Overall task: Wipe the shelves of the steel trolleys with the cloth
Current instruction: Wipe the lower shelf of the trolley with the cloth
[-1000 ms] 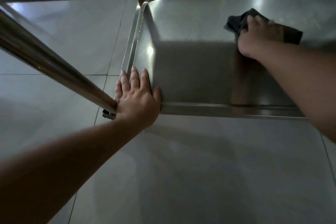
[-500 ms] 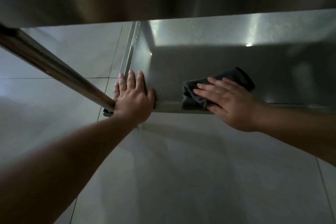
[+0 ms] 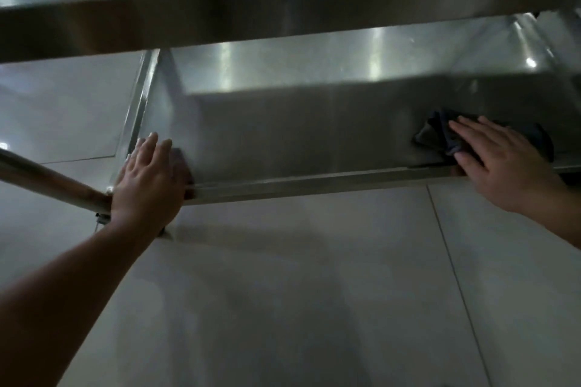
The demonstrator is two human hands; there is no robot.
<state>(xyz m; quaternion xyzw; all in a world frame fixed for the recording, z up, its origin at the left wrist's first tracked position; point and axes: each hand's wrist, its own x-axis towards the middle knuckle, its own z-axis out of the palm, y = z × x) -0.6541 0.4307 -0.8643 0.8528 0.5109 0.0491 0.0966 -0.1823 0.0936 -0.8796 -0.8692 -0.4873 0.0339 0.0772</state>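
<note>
Lower shelf [image 3: 314, 135] of steel trolley, seen from above w/ upper shelf [image 3: 283, 9] overhanging the far part. Left hand [image 3: 147, 179] lies flat, fingers spread, on the shelf's near left corner, thumb over the front rim, gripping nothing. Trolley leg [image 3: 50, 181], a round tube, meets that corner just beside the wrist. Right hand [image 3: 500, 160] is flat, palm down, pressing the dark cloth [image 3: 440, 132] onto the shelf near the front edge, twd the right end; cloth bunched, sticking out past the fingertips. Pale tiled floor [image 3: 314, 292] below. Dim light.
</note>
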